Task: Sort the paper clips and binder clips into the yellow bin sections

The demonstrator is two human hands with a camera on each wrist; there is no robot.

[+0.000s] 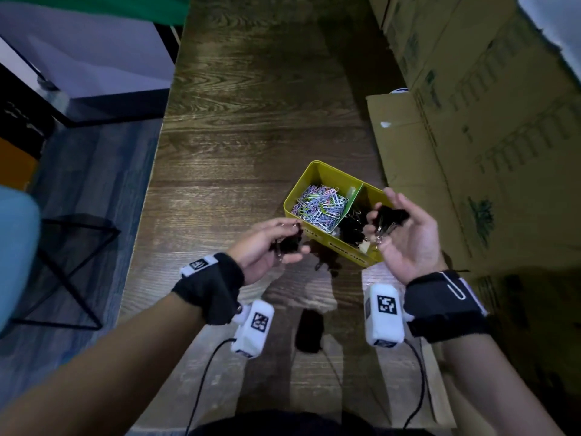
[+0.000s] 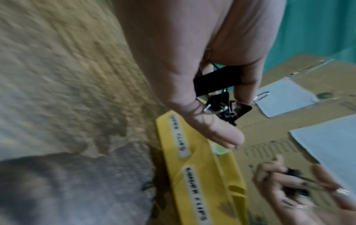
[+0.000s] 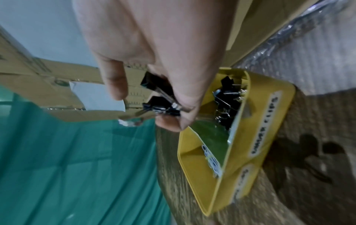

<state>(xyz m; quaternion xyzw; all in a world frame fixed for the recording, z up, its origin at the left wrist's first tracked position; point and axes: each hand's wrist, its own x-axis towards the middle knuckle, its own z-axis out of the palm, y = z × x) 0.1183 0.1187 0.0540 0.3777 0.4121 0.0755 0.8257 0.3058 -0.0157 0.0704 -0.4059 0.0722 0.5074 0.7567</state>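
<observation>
A yellow bin (image 1: 314,172) stands on the wooden table, split by a green divider (image 1: 352,199). Its left section holds coloured paper clips (image 1: 319,204); its right section holds black binder clips (image 1: 352,226). My left hand (image 1: 270,243) hovers just left of the bin's near corner, fingers curled round a bunch of black binder clips (image 2: 219,92). My right hand (image 1: 405,234) is palm up over the bin's right section, cupping more black binder clips (image 1: 391,215) (image 3: 161,106). A few binder clips (image 1: 327,262) lie on the table in front of the bin.
Stacked cardboard boxes (image 1: 471,121) line the right side, close behind the bin. The table's left edge (image 1: 147,196) drops to a floor with a black wire stand (image 1: 63,269). A dark object (image 1: 309,330) lies near me between the wrists. A silver paper clip (image 1: 454,287) is hooked on my right wristband.
</observation>
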